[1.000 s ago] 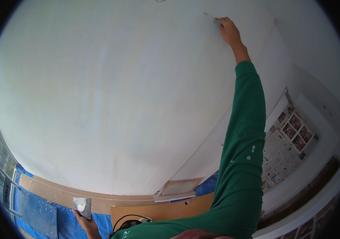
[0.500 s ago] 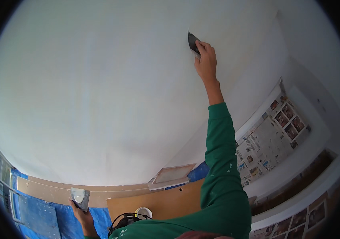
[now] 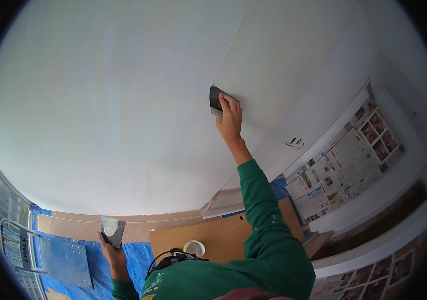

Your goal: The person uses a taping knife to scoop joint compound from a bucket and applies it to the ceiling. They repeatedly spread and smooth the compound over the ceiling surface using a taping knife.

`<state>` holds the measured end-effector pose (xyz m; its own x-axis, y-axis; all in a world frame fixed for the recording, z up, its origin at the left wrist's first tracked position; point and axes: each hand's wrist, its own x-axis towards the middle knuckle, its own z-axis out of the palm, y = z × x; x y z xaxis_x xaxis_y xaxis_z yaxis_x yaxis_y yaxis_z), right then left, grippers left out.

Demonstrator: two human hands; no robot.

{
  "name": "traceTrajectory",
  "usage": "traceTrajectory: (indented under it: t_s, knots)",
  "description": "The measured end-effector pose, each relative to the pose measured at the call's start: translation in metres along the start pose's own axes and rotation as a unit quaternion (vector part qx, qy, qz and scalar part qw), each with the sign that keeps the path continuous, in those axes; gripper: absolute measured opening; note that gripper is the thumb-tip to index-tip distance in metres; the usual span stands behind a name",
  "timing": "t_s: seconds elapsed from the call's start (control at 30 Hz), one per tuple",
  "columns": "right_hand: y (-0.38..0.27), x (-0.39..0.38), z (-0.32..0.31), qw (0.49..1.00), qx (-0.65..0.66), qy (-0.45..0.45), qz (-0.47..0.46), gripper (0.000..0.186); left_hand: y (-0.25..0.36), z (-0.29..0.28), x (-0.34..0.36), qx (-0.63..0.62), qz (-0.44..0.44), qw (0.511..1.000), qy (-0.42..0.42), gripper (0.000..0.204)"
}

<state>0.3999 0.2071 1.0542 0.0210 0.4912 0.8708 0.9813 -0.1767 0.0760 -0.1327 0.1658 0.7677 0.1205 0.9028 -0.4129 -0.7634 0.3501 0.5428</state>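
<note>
My right hand, raised in front of me, grips a dark, wide-bladed filling knife. Its blade is against the large white wall. A thin white ridge of filler runs down the wall above the knife. Low at the left, my left hand holds a second, grey scraper away from the wall. A dab of white filler sits on that scraper's face.
A white tub stands near my body on a brown board. Blue sheeting covers the floor beside a speckled platform. At the right, newspaper lines a recess. Wires stick out of the wall near it.
My right hand has drawn its knife down and to the left along the wall, and the filler ridge now shows above it. The left hand appears slightly higher and further right.
</note>
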Motion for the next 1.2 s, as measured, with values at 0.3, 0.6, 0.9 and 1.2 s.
traceTrajectory:
  t_s: [0.3, 0.6, 0.9, 1.2]
  knots:
    - [-0.016, -0.07, 0.023, 0.997, 0.036, -0.058, 0.031, 0.059, -0.018, 0.085, -0.018, 0.024, 0.037, 0.996, -0.077, 0.055]
    - [-0.16, -0.075, -0.111, 0.837, 0.538, -0.093, -0.033, 0.04, 0.02, 0.211, -0.077, 0.006, -0.09, 0.965, -0.246, 0.059]
    - [-0.188, -0.074, -0.149, 0.829, 0.466, -0.017, -0.309, 0.04, 0.053, 0.237, -0.157, 0.049, -0.049, 0.963, -0.259, 0.062]
    - [-0.136, -0.038, -0.139, 0.864, 0.307, -0.094, -0.387, 0.049, 0.053, 0.233, -0.16, 0.057, -0.013, 0.969, -0.242, 0.059]
